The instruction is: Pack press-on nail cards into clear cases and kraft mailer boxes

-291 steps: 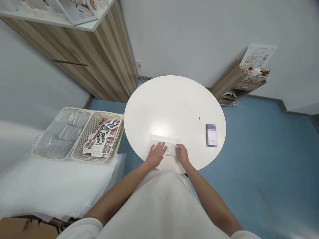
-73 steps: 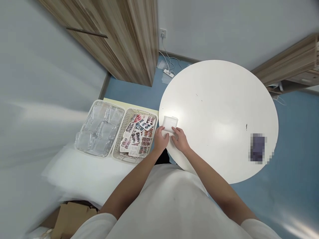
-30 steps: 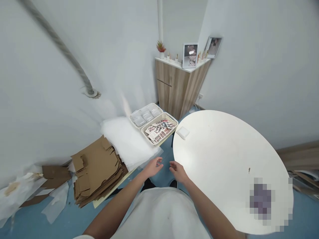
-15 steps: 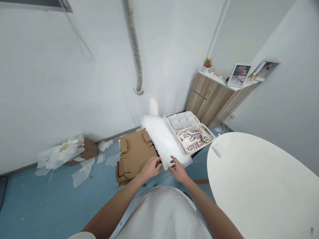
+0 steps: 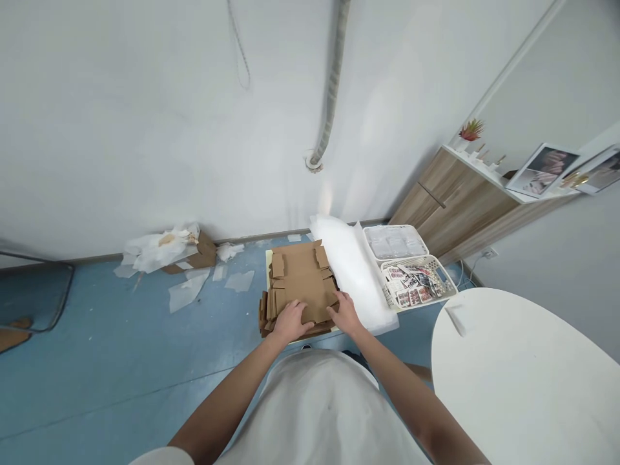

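Note:
A stack of flattened brown cardboard boxes lies in front of me on a low surface. My left hand rests on the near edge of the stack, thumb and fingers apart. At the stack's near right corner is my right hand, its fingers spread and touching the cardboard. Neither hand has lifted anything. White foam sheets lie directly right of the stack. Beyond them are a white basket of printed cards and a white basket of clear plastic packets.
On the right stands a white round table. A wooden cabinet with a plant and picture frames is by the wall. Scrap wrapping and a cardboard box lie on the blue floor at left. A dark metal frame is at far left.
The view has turned left. My right hand has moved from the foam sheets onto the cardboard stack, and my left hand has shifted left along its near edge.

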The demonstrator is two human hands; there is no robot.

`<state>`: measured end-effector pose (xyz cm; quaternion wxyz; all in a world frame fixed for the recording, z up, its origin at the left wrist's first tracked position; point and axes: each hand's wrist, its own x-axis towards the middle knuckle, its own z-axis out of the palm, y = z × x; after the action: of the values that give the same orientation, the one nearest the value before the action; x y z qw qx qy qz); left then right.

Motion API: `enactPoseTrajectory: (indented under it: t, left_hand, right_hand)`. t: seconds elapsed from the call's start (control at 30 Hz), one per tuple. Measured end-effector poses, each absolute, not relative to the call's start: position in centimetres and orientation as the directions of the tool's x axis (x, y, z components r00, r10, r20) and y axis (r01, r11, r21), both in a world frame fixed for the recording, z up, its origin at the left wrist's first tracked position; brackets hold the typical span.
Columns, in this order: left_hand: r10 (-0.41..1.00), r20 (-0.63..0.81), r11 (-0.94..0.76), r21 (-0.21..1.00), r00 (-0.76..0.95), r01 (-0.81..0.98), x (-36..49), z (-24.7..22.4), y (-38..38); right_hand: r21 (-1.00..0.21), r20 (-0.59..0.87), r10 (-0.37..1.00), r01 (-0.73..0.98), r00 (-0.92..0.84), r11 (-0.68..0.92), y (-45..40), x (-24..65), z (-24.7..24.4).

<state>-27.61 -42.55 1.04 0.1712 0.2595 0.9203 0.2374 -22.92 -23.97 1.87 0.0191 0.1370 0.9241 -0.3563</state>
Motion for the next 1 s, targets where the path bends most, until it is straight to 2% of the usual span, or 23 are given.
enactPoseTrajectory:
  t: [0.1, 0.33, 0.47, 0.6, 0.73, 0.83, 0.9, 1.0]
  left_hand:
    - [0.586, -0.173, 0.743, 0.503, -0.792, 0.440, -27.7, 1.0, -42.8]
    - [0.713, -0.186, 0.665, 0.484, -0.676, 0.569, -28.0, 1.4, -42.7]
    - [0.715, -0.218, 0.673, 0.469, -0.664, 0.571, -28.3, 1.9, -42.2]
    - [0.703, -0.204, 0.686, 0.449, -0.682, 0.573, -27.9, 2.2, -40.8]
    - [0.713, -0.167, 0.651, 0.520, -0.681, 0.553, -27.7, 2.3, -40.0]
    - [0.738, -0.145, 0.606, 0.572, -0.659, 0.552, -28.0, 2.5, -40.1]
    - [0.739, -0.146, 0.608, 0.565, -0.658, 0.557, -28.4, 2.8, -40.2]
    - [0.720, -0.137, 0.635, 0.525, -0.680, 0.566, -28.7, 3.4, -40.2]
  right_hand:
    - [-0.659, -0.123, 0.299, 0.303, -0.946, 0.689, -24.2, -23.1, 1.7]
    - [-0.771, -0.131, 0.296, 0.285, -0.946, 0.569, -24.0, -23.1, 0.9]
    - [-0.827, -0.160, 0.310, 0.299, -0.937, 0.477, -23.6, -22.8, 0.6]
    - [-0.835, -0.151, 0.317, 0.292, -0.936, 0.466, -23.4, -22.5, 0.7]
    - [-0.831, -0.094, 0.339, 0.261, -0.936, 0.491, -23.5, -22.0, 1.7]
    - [-0.822, 0.001, 0.350, 0.199, -0.937, 0.534, -24.0, -21.3, 2.8]
    - [-0.826, 0.035, 0.315, 0.150, -0.949, 0.543, -24.7, -20.9, 3.2]
    - [-0.824, -0.052, 0.121, 0.111, -0.991, 0.556, -25.7, -20.6, 3.1]
